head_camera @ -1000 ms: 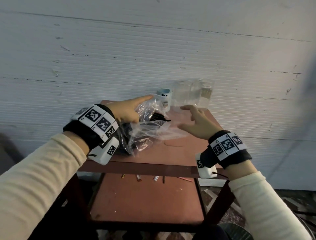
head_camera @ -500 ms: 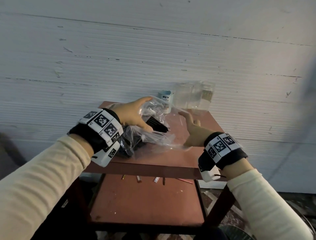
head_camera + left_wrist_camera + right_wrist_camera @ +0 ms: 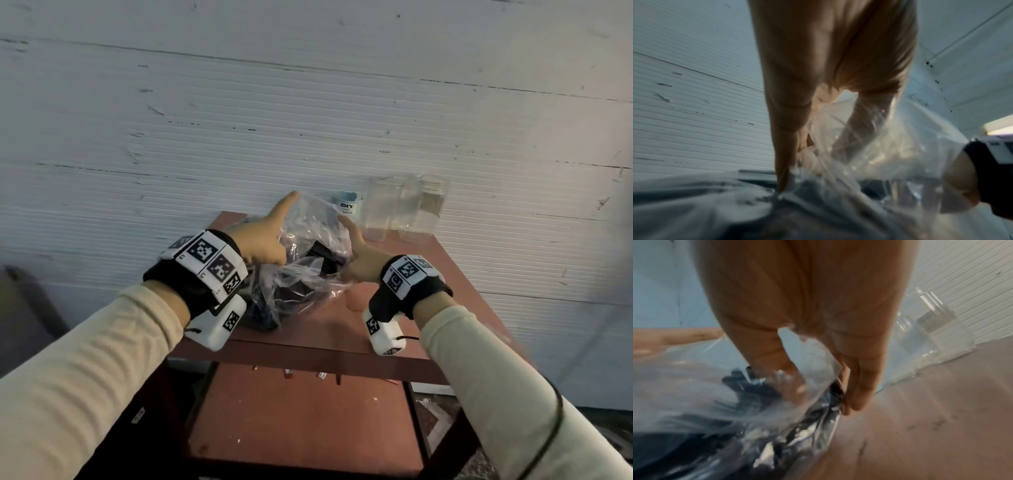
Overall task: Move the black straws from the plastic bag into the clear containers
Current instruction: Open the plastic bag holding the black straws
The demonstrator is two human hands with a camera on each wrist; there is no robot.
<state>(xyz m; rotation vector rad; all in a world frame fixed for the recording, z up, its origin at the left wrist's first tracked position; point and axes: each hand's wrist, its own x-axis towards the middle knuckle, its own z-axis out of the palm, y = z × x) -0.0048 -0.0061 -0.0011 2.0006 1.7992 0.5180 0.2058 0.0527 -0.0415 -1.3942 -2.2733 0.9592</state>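
Fingers (image 3: 789,146) of the left hand (image 3: 263,240) and right hand (image 3: 363,260) pinch open the plastic bag (image 3: 308,270) of black straws (image 3: 322,257) on the bench (image 3: 394,308); next, reaching inside, carrying straws toward the clear containers (image 3: 404,209).

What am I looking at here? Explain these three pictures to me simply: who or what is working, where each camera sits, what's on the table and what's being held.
There is no machine here: a person works with two bare hands, wearing wristbands with black-and-white marker squares. The wide picture comes from a camera on the person's head, looking down at a reddish table. The two close-ups come from small cameras strapped under each wrist, looking along the fingers.

On the table lies a crumpled plastic bag with black straws inside. At the back by the wall stand clear containers, no straws visible in them, and a small white cup printed "DIY".

The left hand and the right hand each grip the bag's plastic on opposite sides, apparently spreading it open. No straw is out yet.
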